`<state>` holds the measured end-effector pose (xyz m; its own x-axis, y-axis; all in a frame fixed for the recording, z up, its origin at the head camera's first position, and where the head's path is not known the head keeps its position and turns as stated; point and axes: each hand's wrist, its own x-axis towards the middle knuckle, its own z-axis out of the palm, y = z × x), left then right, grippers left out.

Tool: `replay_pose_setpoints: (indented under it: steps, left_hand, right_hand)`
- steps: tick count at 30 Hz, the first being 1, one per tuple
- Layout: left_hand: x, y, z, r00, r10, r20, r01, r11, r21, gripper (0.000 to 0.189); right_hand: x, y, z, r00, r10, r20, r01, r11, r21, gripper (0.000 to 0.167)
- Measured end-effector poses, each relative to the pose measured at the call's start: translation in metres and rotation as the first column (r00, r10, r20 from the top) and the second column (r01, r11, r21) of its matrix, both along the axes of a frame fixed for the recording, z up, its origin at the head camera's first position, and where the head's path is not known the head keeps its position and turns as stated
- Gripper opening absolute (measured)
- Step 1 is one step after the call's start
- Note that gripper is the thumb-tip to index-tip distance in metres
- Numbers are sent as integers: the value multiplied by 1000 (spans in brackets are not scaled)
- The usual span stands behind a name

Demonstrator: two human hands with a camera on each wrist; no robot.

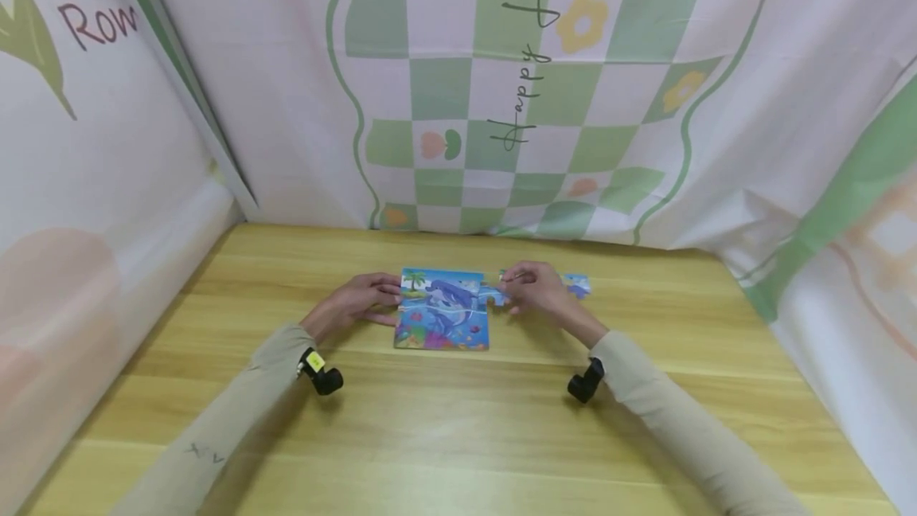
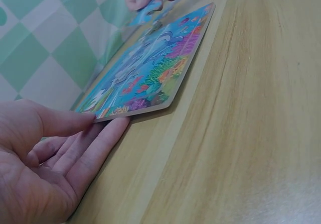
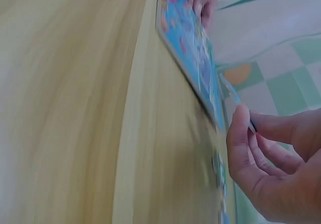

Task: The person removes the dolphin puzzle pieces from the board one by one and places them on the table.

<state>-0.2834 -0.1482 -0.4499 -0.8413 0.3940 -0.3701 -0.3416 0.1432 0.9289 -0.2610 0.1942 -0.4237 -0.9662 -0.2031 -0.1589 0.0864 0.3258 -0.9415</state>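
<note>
A jigsaw puzzle (image 1: 440, 325) with dolphins, coral and a palm tree lies on the wooden table, its left part joined into a block. My left hand (image 1: 364, 297) rests beside its left edge; in the left wrist view the thumb and extended fingers (image 2: 103, 143) touch the edge. Just right of the block, my right hand (image 1: 536, 287) pinches a small blue puzzle piece (image 1: 490, 293) between thumb and fingers. That piece (image 3: 230, 89) stands tilted above the table in the right wrist view, close to the block's upper right side.
More blue puzzle pieces (image 1: 577, 285) lie to the right, partly hidden behind the right hand. The wooden table (image 1: 444, 428) reaches back to a green-and-white checked curtain (image 1: 501, 94). White printed cloth (image 1: 93, 181) hangs at the left side.
</note>
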Motion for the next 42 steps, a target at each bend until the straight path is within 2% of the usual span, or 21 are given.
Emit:
replay_pose_setpoints:
  steps: [5,9,18,23,26,36,42]
  left_hand:
    - [0,1,0,1000,4,5,-4,1000,0,52]
    - [0,1,0,1000,2,4,-2,1000,1,51]
    - [1,0,-1,1000,12,8,-12,1000,9,51]
    - [1,1,-1,1000,14,7,-14,1000,14,51]
    - [1,1,0,1000,8,4,-8,1000,16,52]
    - [-1,-3,0,1000,1,8,-1,1000,6,54]
    - [-2,-1,-1,1000,-4,15,4,1000,8,53]
  right_hand:
    - [5,18,-2,1000,11,-9,-10,997,83,28]
    - [9,27,-5,1000,3,6,-4,995,102,27]
    - [12,32,-13,999,-7,-38,12,991,131,30]
    - [14,32,-11,998,-8,-57,16,989,146,32]
    - [15,31,-12,996,-8,-94,25,983,180,32]
    - [12,27,-19,963,50,-263,49,933,356,19]
    - [12,29,-18,954,83,-289,53,900,433,18]
